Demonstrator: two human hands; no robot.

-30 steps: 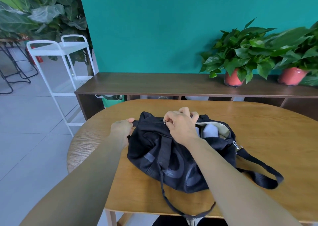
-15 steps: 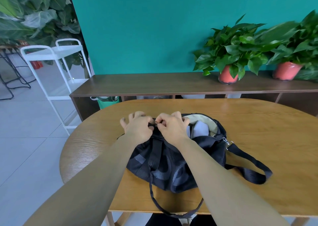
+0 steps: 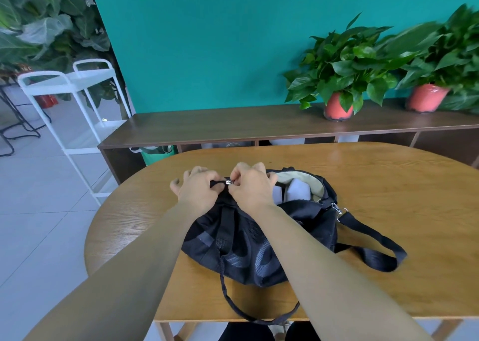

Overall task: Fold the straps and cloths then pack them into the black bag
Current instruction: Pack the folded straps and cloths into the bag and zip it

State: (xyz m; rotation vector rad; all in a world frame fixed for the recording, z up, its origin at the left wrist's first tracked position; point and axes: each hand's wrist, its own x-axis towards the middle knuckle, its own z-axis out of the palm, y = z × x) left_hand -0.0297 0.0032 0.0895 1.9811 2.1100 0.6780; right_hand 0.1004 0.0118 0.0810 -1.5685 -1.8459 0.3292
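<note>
The left hand has moved in from the bag's left end and now sits just beside the right hand at frame centre. At the upper left, a white wire cart stands before large leaves cut off by the frame edge. On the oval, wood-grained table lies the black bag, soft and slumped, with mesh panels. The left thumb and forefinger pinch the dark fabric at the top of the bag, and the other fingers are spread. The small metal zipper pull is between the two hands, pinched by the right hand's fingertips; the knuckles hide the grip itself. Right of the hands the bag gapes open, showing a cream lining and pale grey cloths, partly hidden inside. A wide webbing strap loops out to the right from a metal clip.
</note>
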